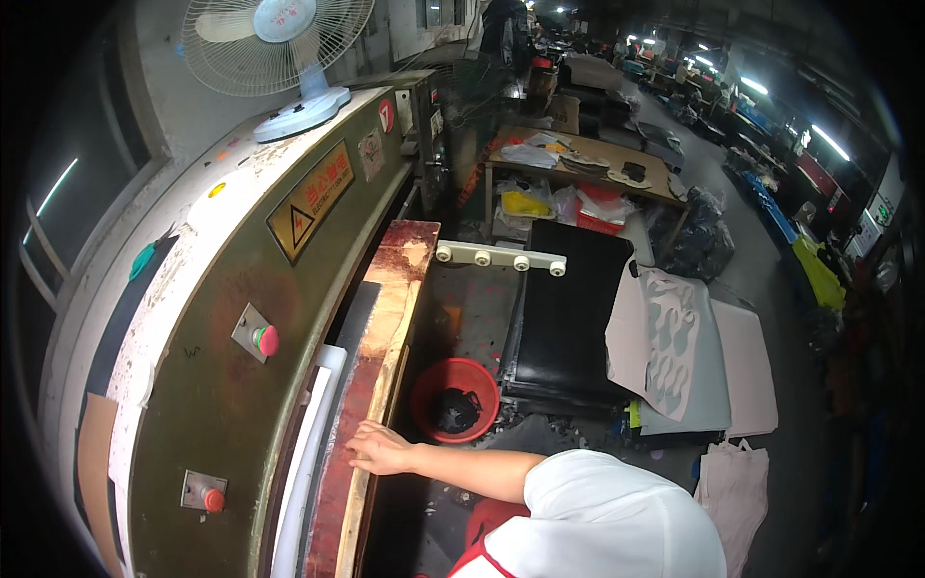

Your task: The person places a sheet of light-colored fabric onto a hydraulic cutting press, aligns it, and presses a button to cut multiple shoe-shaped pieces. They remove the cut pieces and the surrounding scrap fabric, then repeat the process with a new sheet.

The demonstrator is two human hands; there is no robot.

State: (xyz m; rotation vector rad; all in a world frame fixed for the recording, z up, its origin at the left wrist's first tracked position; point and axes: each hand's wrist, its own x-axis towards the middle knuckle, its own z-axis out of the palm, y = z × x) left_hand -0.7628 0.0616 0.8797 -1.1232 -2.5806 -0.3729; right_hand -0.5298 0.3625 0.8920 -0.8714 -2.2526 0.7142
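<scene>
My right hand (380,450) lies palm down on a long wooden board (405,258) with a worn, red-stained top. Its fingers are slightly bent and spread across the near part of the board, close to the bare wood edge. My arm reaches in from the lower right in a white sleeve (617,515). The board runs along the front of a large green machine (279,289). Between them, beside my hand, is a white rolled or folded strip (306,453). My left hand is out of view.
Two red push buttons (266,339) (214,500) sit on the machine, and a fan (306,96) stands on top. A red basin (455,400) with dark scraps is on the floor. Black sheets (568,308) and cut-out grey sheets (672,337) are stacked at right, before a cluttered table (588,159).
</scene>
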